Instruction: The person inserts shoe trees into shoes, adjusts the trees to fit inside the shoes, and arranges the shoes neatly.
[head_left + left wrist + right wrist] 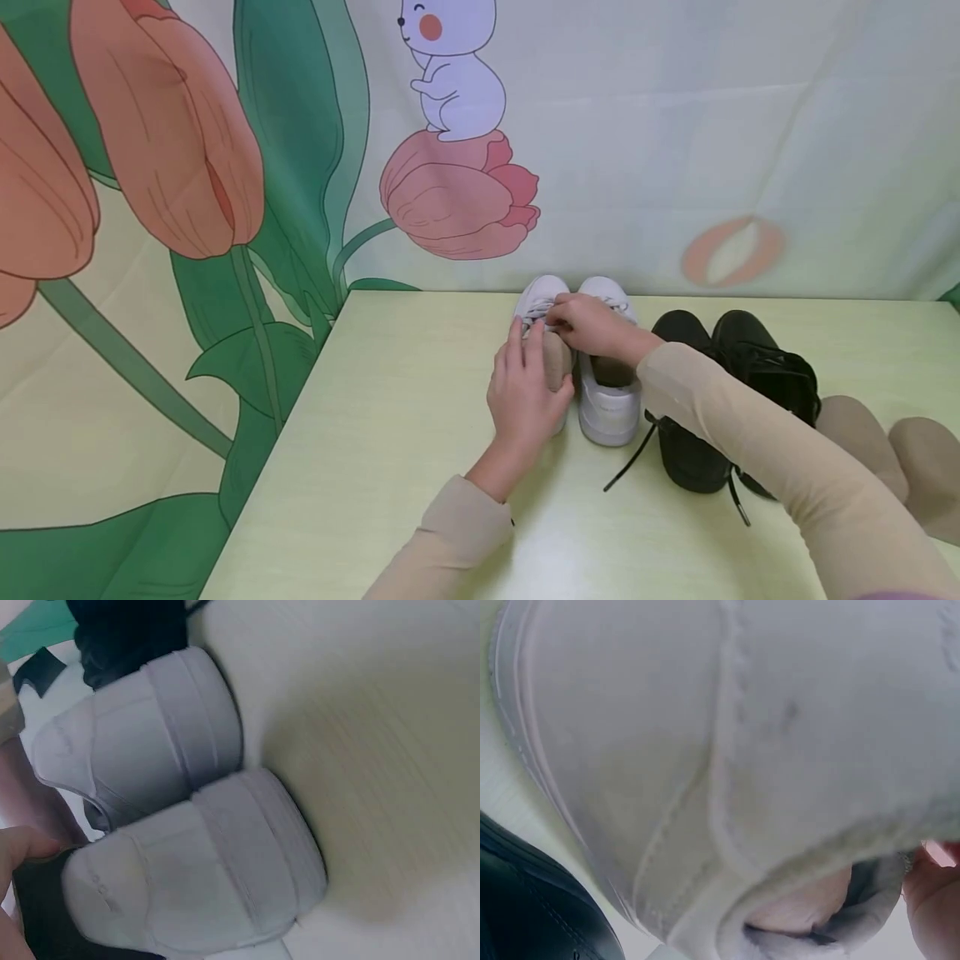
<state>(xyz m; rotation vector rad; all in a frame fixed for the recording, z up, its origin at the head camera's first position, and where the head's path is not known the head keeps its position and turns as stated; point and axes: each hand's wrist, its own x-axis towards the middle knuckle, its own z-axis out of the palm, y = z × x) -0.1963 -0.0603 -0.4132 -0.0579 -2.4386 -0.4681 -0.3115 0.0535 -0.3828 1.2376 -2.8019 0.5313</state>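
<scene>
The left hand (527,393) has its thumb and fingers at opposite sides of a flat, round-ended beige insole (557,357), which I read as a hold; the right hand (594,325) bends its fingers at the laces of the low white lace-up shoe (542,293) beneath, and I can't tell whether they pinch anything. The insole sits at that shoe's opening, its long axis roughly following the shoe's, rounded end forward, just beside the right fingers. The matching white shoe (609,417) stands close on the right, and the beige-sleeved right forearm (765,433) crosses above two black lace-up shoes (692,457). I have more room leftward, over the pale surface (367,417) to its slanting edge; ahead, the toes nearly reach the printed fabric backdrop (622,167).
</scene>
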